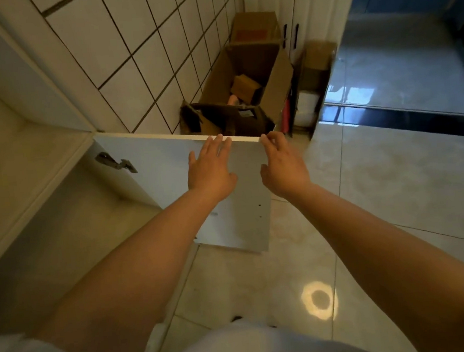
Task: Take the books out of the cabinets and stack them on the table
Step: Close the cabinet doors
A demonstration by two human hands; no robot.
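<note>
A white cabinet door (151, 168) stands swung open into the room, hinged at the left under a pale counter (13, 155). My left hand (210, 169) lies flat against the door's inner face, fingertips at its top edge. My right hand (282, 166) is at the door's outer top corner, fingers spread and touching the edge. Both hands hold nothing. The cabinet's dark interior (62, 232) shows at the lower left; no books are visible in it. No table is in view.
An open cardboard box (279, 87) with smaller boxes inside stands behind the door against the white tiled wall (129, 44). More boxes (317, 56) stand by white doors at the back. Glossy tiled floor (394, 189) stretches to the right, with a dark threshold beyond.
</note>
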